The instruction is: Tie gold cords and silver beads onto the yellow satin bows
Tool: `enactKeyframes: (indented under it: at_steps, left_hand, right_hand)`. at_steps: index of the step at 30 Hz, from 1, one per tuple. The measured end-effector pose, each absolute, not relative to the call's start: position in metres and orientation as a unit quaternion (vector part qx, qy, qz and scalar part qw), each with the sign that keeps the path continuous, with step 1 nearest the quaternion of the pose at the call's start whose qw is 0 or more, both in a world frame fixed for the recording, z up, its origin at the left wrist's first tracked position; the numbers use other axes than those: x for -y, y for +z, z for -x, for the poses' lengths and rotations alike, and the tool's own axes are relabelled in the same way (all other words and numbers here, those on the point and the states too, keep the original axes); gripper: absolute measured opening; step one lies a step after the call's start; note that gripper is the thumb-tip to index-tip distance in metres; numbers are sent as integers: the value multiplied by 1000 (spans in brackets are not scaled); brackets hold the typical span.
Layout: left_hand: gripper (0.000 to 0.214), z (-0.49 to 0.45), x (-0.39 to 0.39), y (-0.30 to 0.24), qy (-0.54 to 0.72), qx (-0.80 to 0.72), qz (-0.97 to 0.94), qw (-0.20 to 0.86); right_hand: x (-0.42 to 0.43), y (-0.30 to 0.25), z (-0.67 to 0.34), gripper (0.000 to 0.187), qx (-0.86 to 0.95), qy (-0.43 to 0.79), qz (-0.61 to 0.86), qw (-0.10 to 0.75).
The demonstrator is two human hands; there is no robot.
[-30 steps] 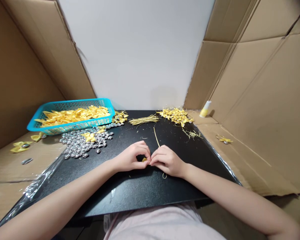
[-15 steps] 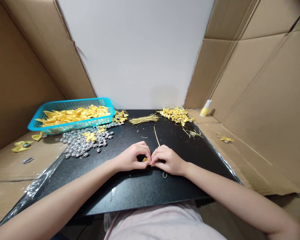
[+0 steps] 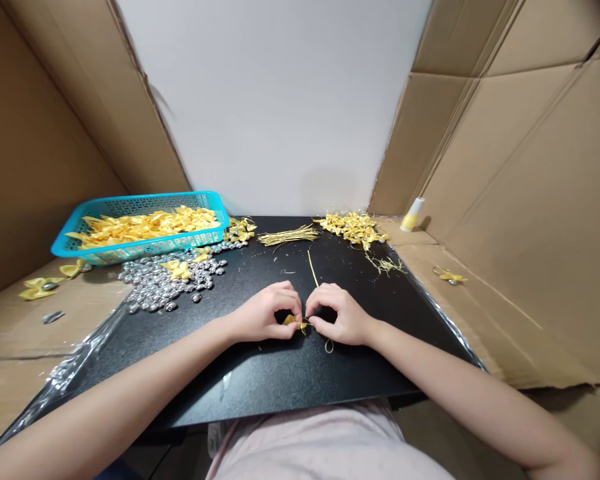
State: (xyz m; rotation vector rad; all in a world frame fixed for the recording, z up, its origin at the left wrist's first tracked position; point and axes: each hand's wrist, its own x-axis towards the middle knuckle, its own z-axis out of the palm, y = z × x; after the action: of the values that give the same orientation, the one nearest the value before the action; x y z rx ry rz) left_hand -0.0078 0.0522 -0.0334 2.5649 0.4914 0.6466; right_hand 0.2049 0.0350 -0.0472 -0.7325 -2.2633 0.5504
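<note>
My left hand [image 3: 267, 312] pinches a small yellow ribbon bow [image 3: 290, 321] between thumb and fingertips, just above the black tabletop. Close beside it, my right hand [image 3: 343, 317] is closed in a pinch on a thin yellow cord at the bow's right side. A narrow gap separates the two hands. Below the right hand a small cord loop [image 3: 329, 346] shows. One straight cord piece [image 3: 313, 269] sticks out beyond the right knuckles. The fingertips partly cover the bow and its knot.
A blue basket [image 3: 60, 248] of yellow bows stands at the back left, with many silver beads [image 3: 155, 287] before it. A bundle of cords [image 3: 287, 235] lies at the back centre. Beaded bows [image 3: 353, 228] are piled right, near cord scraps [image 3: 386, 265] and a cone [image 3: 413, 215]. Cardboard walls flank the table.
My right hand has drawn slightly away from the left, opening a small gap. More of the bow and its thin cord now shows between them. The left hand stays almost still.
</note>
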Motion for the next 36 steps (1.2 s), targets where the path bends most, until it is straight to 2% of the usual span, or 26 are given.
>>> enactKeyframes:
  at_steps: [15,25,36]
  left_hand:
    - [6,6,-50,-39,233,-188,-930,213]
    - [6,4,-41,-31,288,-231,-909,192]
    - [5,4,-44,-35,267,-217,-920,189]
  right_hand:
    - [-32,-46,-203,7,893,196,276,296]
    - [-31,-44,-201,9,872,205,321,307]
    - [-35,-56,-198,10,870,210,318,312]
